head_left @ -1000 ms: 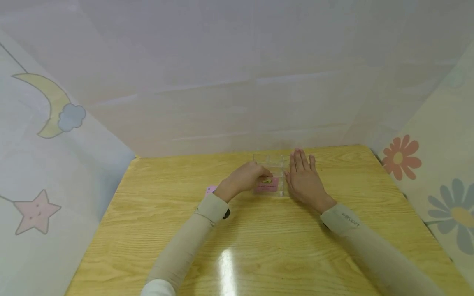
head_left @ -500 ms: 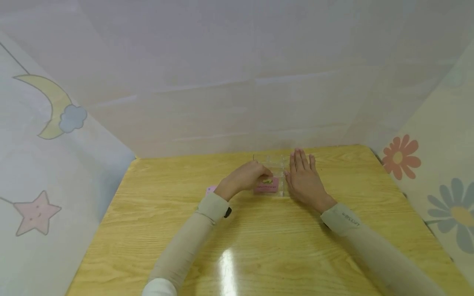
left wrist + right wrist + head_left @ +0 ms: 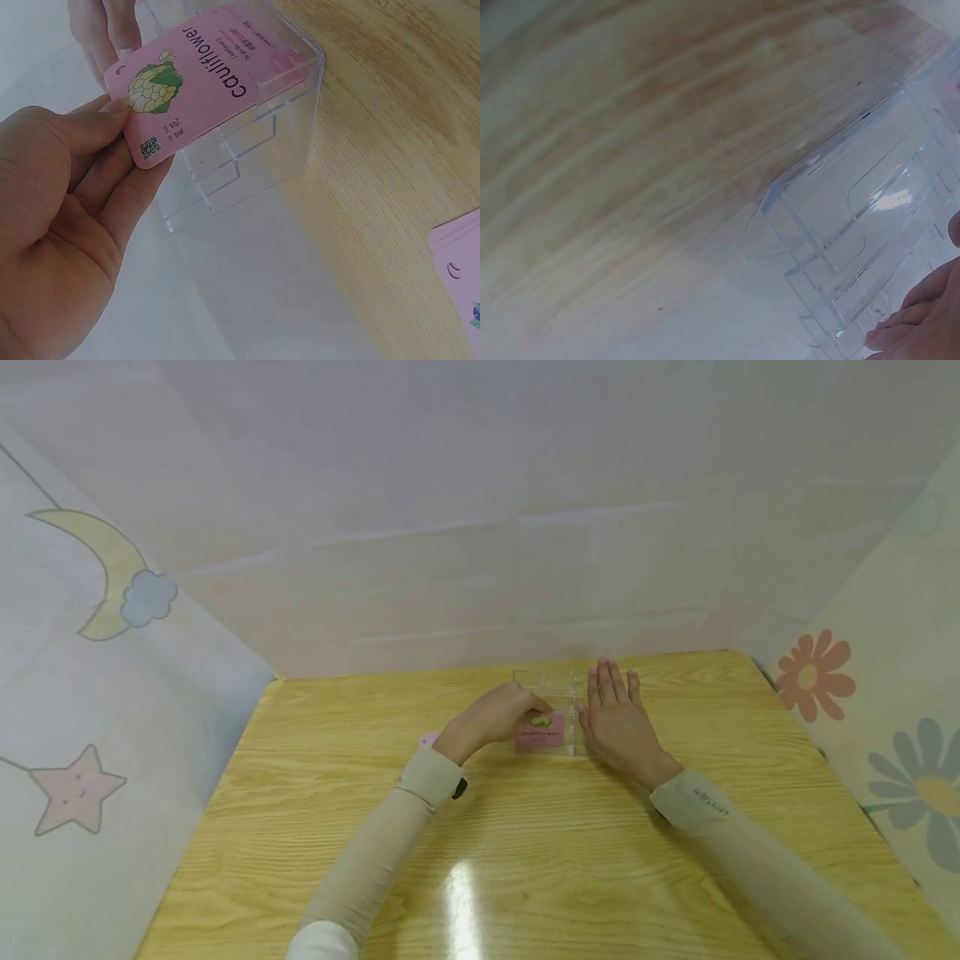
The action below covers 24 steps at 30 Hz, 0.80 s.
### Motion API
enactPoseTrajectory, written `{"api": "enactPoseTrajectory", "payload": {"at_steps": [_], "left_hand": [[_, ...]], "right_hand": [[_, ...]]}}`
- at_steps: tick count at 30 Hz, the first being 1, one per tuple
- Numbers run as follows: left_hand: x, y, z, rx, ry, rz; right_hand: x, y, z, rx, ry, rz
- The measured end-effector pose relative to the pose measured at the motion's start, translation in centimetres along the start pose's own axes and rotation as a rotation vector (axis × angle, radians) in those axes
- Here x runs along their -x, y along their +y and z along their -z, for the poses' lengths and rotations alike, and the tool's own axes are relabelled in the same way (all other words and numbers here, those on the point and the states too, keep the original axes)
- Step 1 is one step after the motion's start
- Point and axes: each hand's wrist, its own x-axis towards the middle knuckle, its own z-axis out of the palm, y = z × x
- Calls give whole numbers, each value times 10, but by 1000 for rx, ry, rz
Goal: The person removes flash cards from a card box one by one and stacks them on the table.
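Observation:
A pink flashcard [image 3: 210,97] printed "cauliflower" lies partly inside a clear stepped plastic holder [image 3: 289,139]. In the left wrist view, my left hand [image 3: 75,195] pinches its near end between the thumb on top and the fingers beneath. From the head view the same card [image 3: 542,737] sits at the holder's front section, partly covered by the left hand [image 3: 491,718]. My right hand [image 3: 618,727] has straight fingers and lies along the holder's right side. In the right wrist view, that hand's fingertips [image 3: 892,330] overlap the clear wall.
Several pink cards [image 3: 461,262] lie stacked on the wooden table [image 3: 517,843], left of the holder and mostly behind the left wrist in the head view. A pale back wall [image 3: 420,593] rises just past the table's far edge.
The cauliflower card's upper edge stands slightly higher, and more of its face shows in the head view. Both hands keep nearly the same places.

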Motion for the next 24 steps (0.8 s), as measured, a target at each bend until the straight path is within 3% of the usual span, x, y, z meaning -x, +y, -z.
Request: {"api": "enactPoseTrajectory", "payload": {"at_steps": [17,24], "left_hand": [[4,-2,9,-5,31,10],[5,-6,15,95,40,14]], "right_hand": [[0,-3,1,-2,-1,-4],[-1,-2,0,6,-1,-10]]}}
